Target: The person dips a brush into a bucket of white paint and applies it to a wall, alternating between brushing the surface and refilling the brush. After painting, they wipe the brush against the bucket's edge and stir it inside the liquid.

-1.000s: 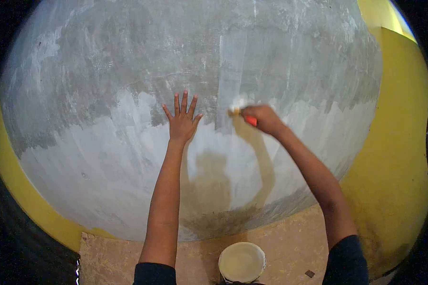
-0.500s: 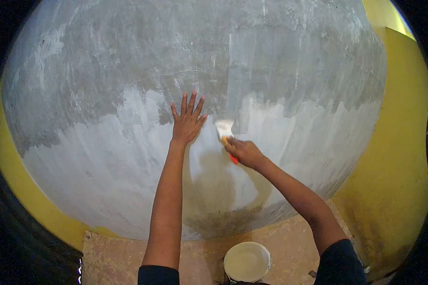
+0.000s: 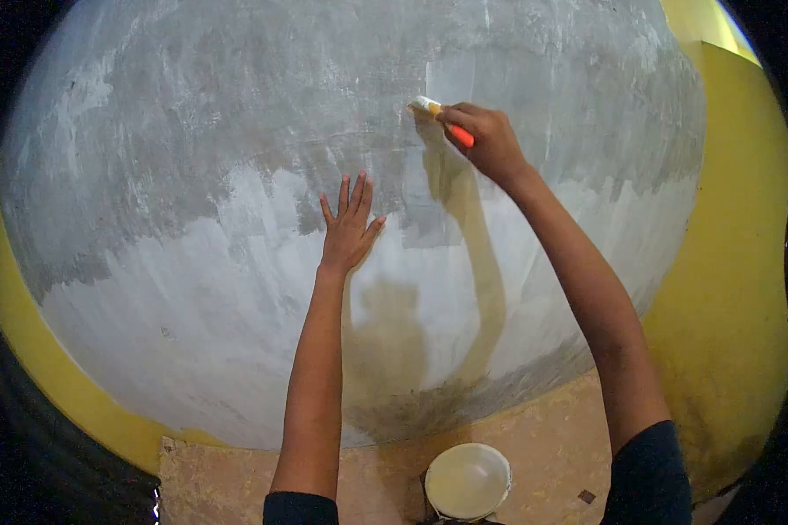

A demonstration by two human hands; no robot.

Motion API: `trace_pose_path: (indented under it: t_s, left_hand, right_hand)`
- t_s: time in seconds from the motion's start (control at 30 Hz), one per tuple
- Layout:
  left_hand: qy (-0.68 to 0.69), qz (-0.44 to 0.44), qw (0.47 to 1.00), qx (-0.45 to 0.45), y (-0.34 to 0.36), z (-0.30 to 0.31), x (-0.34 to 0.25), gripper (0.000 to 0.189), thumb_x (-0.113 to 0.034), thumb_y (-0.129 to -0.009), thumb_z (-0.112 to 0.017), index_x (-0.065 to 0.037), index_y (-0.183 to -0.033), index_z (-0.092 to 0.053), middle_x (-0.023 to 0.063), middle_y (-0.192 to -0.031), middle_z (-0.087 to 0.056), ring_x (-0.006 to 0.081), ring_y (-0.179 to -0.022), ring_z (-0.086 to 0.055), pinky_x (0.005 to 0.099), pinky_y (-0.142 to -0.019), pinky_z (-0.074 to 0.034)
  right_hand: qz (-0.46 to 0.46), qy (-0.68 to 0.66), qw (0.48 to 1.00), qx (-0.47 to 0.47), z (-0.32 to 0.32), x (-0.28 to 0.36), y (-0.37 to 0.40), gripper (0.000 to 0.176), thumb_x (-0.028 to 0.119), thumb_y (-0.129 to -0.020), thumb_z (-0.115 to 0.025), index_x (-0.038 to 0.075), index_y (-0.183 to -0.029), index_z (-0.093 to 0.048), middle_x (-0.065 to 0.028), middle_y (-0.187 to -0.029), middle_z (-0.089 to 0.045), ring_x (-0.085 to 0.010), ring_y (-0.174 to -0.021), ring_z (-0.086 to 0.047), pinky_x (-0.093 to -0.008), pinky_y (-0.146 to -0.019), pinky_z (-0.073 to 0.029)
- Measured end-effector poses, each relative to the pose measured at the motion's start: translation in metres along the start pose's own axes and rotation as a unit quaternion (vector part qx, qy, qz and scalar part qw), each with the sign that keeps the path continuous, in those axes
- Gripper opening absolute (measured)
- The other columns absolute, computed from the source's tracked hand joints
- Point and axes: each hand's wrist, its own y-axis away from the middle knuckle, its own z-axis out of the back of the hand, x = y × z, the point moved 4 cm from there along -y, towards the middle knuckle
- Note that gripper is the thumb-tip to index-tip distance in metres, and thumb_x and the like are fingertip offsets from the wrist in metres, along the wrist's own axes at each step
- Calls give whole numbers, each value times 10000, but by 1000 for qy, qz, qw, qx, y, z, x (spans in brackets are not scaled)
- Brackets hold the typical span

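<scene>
My right hand (image 3: 483,140) is closed around a paintbrush (image 3: 460,135) with an orange-red and yellow handle. The brush's pale bristles are against or close to the upper, grey part of the wall (image 3: 263,96). Lower and to the left, my left hand (image 3: 348,229) lies flat on the wall with its fingers spread, holding nothing. Its fingers reach over the ragged border between the grey area and the whitish coat below. Shadows of my head and right arm fall across the pale part.
A round bucket (image 3: 469,446) of whitish liquid stands at the wall's foot on the brownish floor (image 3: 534,429). Yellow wall (image 3: 735,219) borders the right side, with a yellow strip at lower left. A small dark scrap (image 3: 587,496) lies on the floor.
My right hand has moved the paintbrush upward from the pale border area to the grey part. My left hand stays in nearly the same place on the wall.
</scene>
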Motion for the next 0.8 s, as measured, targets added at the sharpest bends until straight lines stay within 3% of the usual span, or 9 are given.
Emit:
trace_pose_path:
  t_s: [0.1, 0.13, 0.2, 0.37, 0.5, 0.53, 0.6, 0.73, 0.8]
  left_hand:
    - [21, -22, 999, -19, 3, 1, 3, 770, -536, -1022, -392, -166, -1620, -78, 4, -1692, -78, 269, -1558, -15, 617, -1193, 95]
    - [22, -23, 999, -20, 3, 2, 4, 770, -536, -1022, -392, -166, -1620, -78, 4, -1692, -78, 269, -1558, -15, 617, -1193, 95]
    - [75, -28, 997, 4, 3, 4, 5, 785, -542, -1017, -388, -143, -1620, -83, 57, -1695, -40, 292, -1558, 20, 640, -1162, 131]
    - [60, -30, 998, 9, 5, 3, 9, 778, -528, -1020, -396, -145, -1620, -81, 56, -1695, -43, 298, -1558, 6, 643, -1164, 120]
    - [68, -41, 997, -22, 7, 7, 8, 776, -525, -1004, -439, -178, -1619, -117, 8, -1694, -73, 254, -1560, -14, 616, -1188, 109]
    - [71, -42, 996, -25, 7, 7, 7, 776, -525, -1004, -439, -178, -1619, -117, 8, -1694, -73, 254, -1560, -14, 616, -1188, 109]
    - [93, -40, 995, -24, 7, 7, 9, 762, -524, -1001, -452, -196, -1617, -146, 4, -1693, -76, 255, -1560, -12, 622, -1190, 94]
    - [77, -32, 996, -4, 11, 13, 9, 747, -518, -996, -473, -215, -1612, -179, 1, -1691, -96, 251, -1559, -25, 616, -1199, 71]
    - [98, -36, 995, 3, 12, 17, 8, 738, -500, -990, -497, -232, -1609, -197, 2, -1688, -118, 237, -1559, -47, 592, -1213, 44]
  right_hand:
    - [38, 19, 999, 11, -49, 16, 66, 433, 74, -873, -609, 102, -1305, -610, -181, -1197, -686, -334, -997, -705, -406, -793, -593]
    - [32, 50, 996, 66, -66, 32, 95, 480, 69, -894, -578, 98, -1372, -542, -205, -1242, -660, -350, -1033, -693, -417, -824, -592]
    - [-23, 51, 979, 198, -97, 54, 152, 532, 102, -913, -571, 97, -1434, -466, -228, -1326, -608, -339, -993, -711, -399, -733, -617]
    - [33, 2, 975, 218, -113, 88, 209, 480, 126, -902, -599, 112, -1373, -511, -209, -1208, -659, -343, -885, -718, -402, -661, -608]
    - [-16, -79, 964, 255, -85, 61, 129, 341, 105, -851, -625, 127, -1190, -657, -133, -971, -706, -343, -842, -696, -442, -722, -557]
    - [-39, -84, 956, 280, -72, 46, 93, 302, 146, -850, -662, 78, -1143, -685, -114, -1060, -717, -321, -926, -699, -406, -783, -563]
    - [25, -41, 977, 208, -52, 16, 31, 208, 157, -894, -648, 54, -1062, -715, -149, -1086, -718, -331, -932, -701, -398, -806, -556]
    - [20, -31, 995, 94, -16, -1, -34, 194, 58, -865, -692, 40, -1056, -722, -142, -1050, -730, -319, -896, -715, -381, -790, -567]
    - [-13, 13, 999, -31, -3, -2, -37, 190, 37, -854, -701, 28, -1043, -720, -148, -1038, -731, -312, -912, -719, -375, -793, -569]
